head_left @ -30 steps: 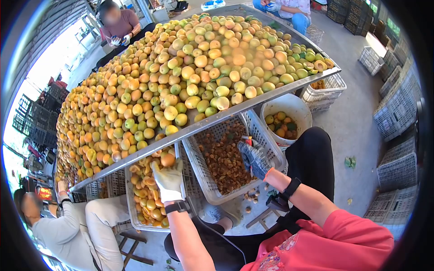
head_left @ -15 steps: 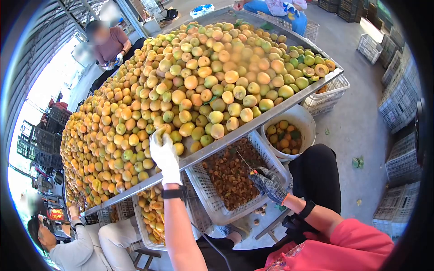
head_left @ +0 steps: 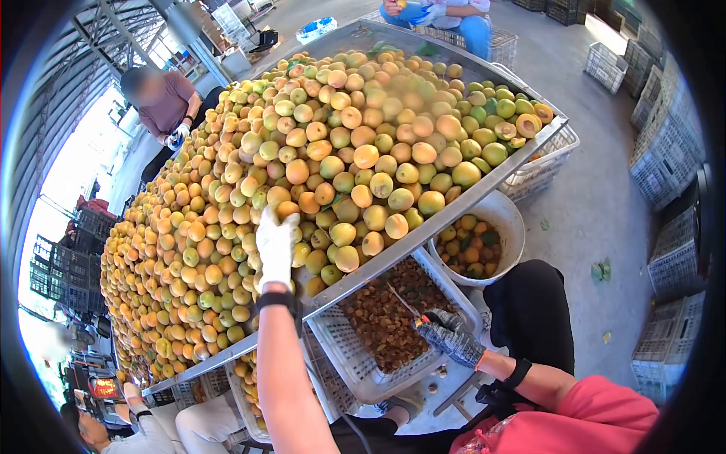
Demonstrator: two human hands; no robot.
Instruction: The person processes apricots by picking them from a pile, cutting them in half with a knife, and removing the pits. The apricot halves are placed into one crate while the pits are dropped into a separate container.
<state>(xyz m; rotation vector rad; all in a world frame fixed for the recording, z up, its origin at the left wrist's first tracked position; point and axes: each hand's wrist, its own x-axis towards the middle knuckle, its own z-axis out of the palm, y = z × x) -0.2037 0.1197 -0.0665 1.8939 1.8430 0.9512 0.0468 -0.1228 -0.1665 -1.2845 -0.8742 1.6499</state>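
Note:
My left hand [head_left: 275, 244], in a white glove, reaches onto the big heap of apricots [head_left: 227, 227]. Its thumb and fingers are apart, with the tips against an orange apricot [head_left: 286, 209]; part of the fingers is hidden. Lower right, my right hand [head_left: 451, 336] wears a patterned grey glove and is closed around a small knife [head_left: 405, 301] with a thin blade and a reddish-orange handle. Below that blade stands a white plastic crate [head_left: 344, 356], which holds many brown apricot stones [head_left: 386, 321].
A metal-rimmed table [head_left: 454, 212] bears the heap. Beside my knee stand a white bucket [head_left: 516, 227] of apricots and another crate [head_left: 541, 168]. Other people sit around the table. Stacked crates [head_left: 673, 166] line the right side.
My left hand has shifted slightly on the heap, and its fingers have spread apart. The right hand still holds the knife over the crate. The view has turned a little.

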